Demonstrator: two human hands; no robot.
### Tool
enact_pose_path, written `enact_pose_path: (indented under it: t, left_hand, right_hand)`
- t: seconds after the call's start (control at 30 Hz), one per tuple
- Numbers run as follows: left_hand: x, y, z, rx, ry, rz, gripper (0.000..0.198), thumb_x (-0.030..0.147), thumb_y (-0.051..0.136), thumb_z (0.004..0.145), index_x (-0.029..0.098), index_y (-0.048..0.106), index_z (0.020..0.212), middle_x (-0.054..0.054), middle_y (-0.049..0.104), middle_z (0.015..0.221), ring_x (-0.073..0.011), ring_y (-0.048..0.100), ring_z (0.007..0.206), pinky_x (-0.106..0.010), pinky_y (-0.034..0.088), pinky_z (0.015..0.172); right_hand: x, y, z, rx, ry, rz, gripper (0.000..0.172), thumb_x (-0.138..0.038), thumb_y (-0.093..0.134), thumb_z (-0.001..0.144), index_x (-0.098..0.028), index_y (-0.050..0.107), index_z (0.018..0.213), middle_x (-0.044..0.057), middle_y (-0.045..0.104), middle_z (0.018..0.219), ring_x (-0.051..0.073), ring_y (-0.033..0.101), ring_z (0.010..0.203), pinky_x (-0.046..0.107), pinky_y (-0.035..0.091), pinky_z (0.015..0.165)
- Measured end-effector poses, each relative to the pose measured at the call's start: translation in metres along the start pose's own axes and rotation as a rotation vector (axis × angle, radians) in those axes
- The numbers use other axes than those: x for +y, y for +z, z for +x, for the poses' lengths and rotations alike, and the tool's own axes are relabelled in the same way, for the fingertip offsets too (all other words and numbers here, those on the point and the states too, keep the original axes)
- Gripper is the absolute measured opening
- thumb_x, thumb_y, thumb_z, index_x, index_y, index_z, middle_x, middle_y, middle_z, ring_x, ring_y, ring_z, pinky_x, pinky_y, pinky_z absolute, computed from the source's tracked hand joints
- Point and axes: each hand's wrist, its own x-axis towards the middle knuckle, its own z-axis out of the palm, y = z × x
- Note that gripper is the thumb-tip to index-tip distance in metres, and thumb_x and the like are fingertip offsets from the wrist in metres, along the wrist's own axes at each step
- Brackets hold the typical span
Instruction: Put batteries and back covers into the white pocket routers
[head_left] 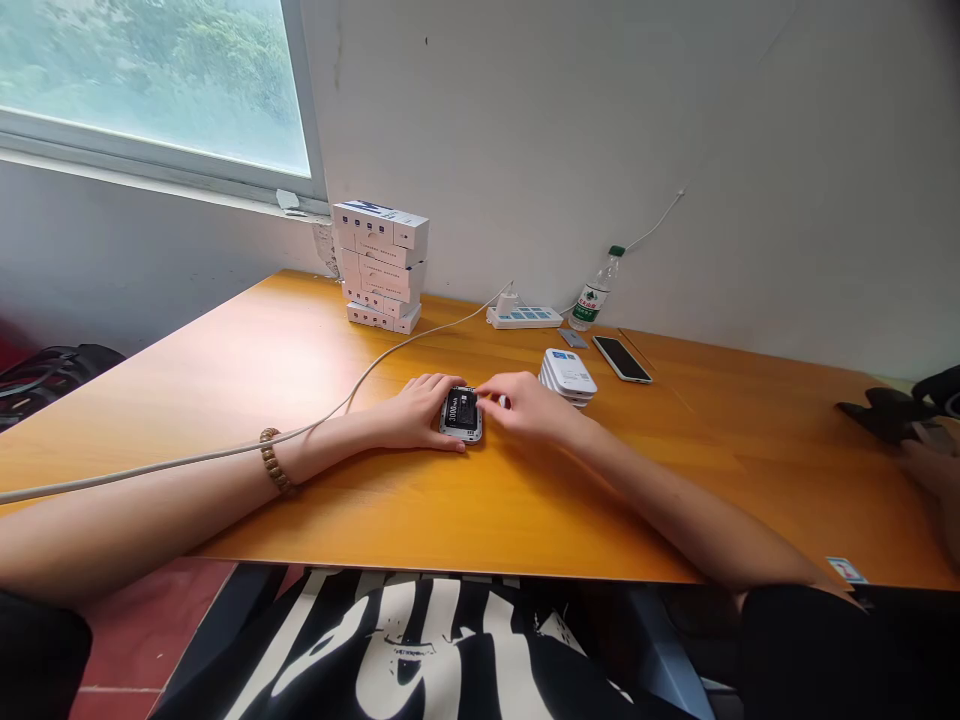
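Note:
A small white device with rounded corners lies open-backed on the table, a black battery (461, 409) marked 3000mAh showing inside its white casing (470, 436). My left hand (420, 412) rests on the table and grips the casing from the left, thumb at the near edge and fingers at the far edge. At the upper right edge of the battery, my right hand (525, 405) has thumb and forefinger pinched together. Whatever those fingertips may hold is too small to make out. Just beyond my right hand stands a stack of similar white devices (571, 374).
White boxes (382, 265) are stacked by the wall. A white cable (390, 352) runs from a power strip (525, 318) over my left forearm. A water bottle (591, 298), a phone (622, 359) and a grey card (573, 338) lie farther right. Another person's hand (934, 465) shows at the right edge.

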Motion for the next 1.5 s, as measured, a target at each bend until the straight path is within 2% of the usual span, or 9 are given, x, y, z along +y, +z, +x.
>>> enact_pose_path:
  t: [0.13,0.57,0.67,0.77,0.9,1.0,1.17,1.37,1.5]
  left_hand:
    - [0.004,-0.004,-0.001,-0.021,-0.011,-0.007,0.087,0.066,0.083,0.075,0.023,0.049,0.143,-0.018,0.060,0.143,-0.0421,0.055,0.135,-0.054,0.042,0.113]
    - [0.006,-0.005,-0.002,-0.036,-0.041,0.024,0.091,0.066,0.082,0.076,0.019,0.045,0.145,-0.021,0.058,0.145,-0.0425,0.053,0.137,-0.057,0.041,0.114]
    - [0.006,-0.005,-0.002,-0.025,-0.035,0.015,0.090,0.065,0.082,0.075,0.020,0.046,0.145,-0.021,0.058,0.144,-0.0434,0.054,0.136,-0.058,0.042,0.113]
    - [0.005,-0.003,-0.002,0.014,-0.040,-0.029,0.095,0.063,0.085,0.072,0.021,0.044,0.147,-0.021,0.060,0.142,-0.0442,0.056,0.134,-0.060,0.044,0.111]
    - [0.004,-0.002,-0.003,0.061,-0.062,-0.093,0.112,0.062,0.091,0.065,0.021,0.036,0.154,-0.022,0.055,0.149,-0.0460,0.052,0.137,-0.060,0.044,0.111]
    - [0.003,-0.003,-0.004,0.038,-0.076,-0.073,0.114,0.061,0.091,0.066,0.019,0.033,0.155,-0.023,0.051,0.153,-0.0454,0.050,0.140,-0.058,0.043,0.113]
    - [0.001,-0.007,-0.004,-0.036,-0.024,-0.038,0.112,0.066,0.090,0.065,0.021,0.036,0.153,-0.021,0.050,0.154,-0.0440,0.047,0.143,-0.056,0.037,0.118]
    - [0.004,-0.012,-0.003,-0.085,-0.051,-0.017,0.082,0.066,0.073,0.082,0.019,0.046,0.143,-0.020,0.055,0.147,-0.0409,0.050,0.139,-0.054,0.039,0.114]
    - [0.007,-0.013,-0.003,-0.087,-0.074,-0.012,0.077,0.064,0.073,0.081,0.020,0.049,0.139,-0.019,0.057,0.144,-0.0402,0.051,0.137,-0.053,0.041,0.113]
  right_hand:
    - [0.015,0.013,0.010,-0.007,0.312,-0.357,0.030,-0.031,0.052,0.105,-0.014,0.076,0.107,0.023,0.077,0.110,0.035,0.076,0.099,0.042,0.057,0.082]
    - [0.002,0.015,0.019,0.047,0.393,-0.409,0.019,-0.012,0.056,0.097,-0.012,0.074,0.103,0.022,0.078,0.105,0.034,0.076,0.099,0.037,0.054,0.080]
    - [0.001,0.004,0.017,0.241,0.321,-0.249,0.013,-0.017,0.060,0.095,-0.014,0.071,0.090,0.015,0.078,0.095,0.028,0.074,0.090,0.032,0.051,0.075]
    - [0.004,-0.003,0.018,0.367,0.256,0.247,0.010,-0.020,0.067,0.089,-0.017,0.067,0.079,0.006,0.073,0.077,0.018,0.068,0.069,0.026,0.048,0.061]
    - [0.008,0.007,0.022,0.167,0.422,0.934,0.017,-0.017,0.066,0.086,-0.018,0.059,0.070,0.003,0.067,0.063,0.014,0.065,0.052,0.020,0.037,0.040]
    - [0.009,0.021,0.024,-0.029,0.534,1.103,0.020,-0.014,0.070,0.083,-0.016,0.059,0.067,0.002,0.065,0.059,0.014,0.068,0.050,0.017,0.034,0.034]
    - [0.013,0.031,0.026,-0.140,0.591,1.051,0.023,-0.014,0.074,0.086,-0.016,0.059,0.069,0.003,0.067,0.056,0.013,0.067,0.044,0.015,0.034,0.029]
    - [0.009,0.035,0.023,-0.115,0.543,0.938,0.024,-0.014,0.071,0.091,-0.018,0.058,0.072,0.004,0.071,0.059,0.018,0.072,0.047,0.019,0.047,0.031]
    - [0.011,0.039,0.024,-0.084,0.490,0.804,0.026,-0.017,0.064,0.098,-0.020,0.054,0.074,0.002,0.069,0.056,0.018,0.069,0.042,0.022,0.048,0.029]
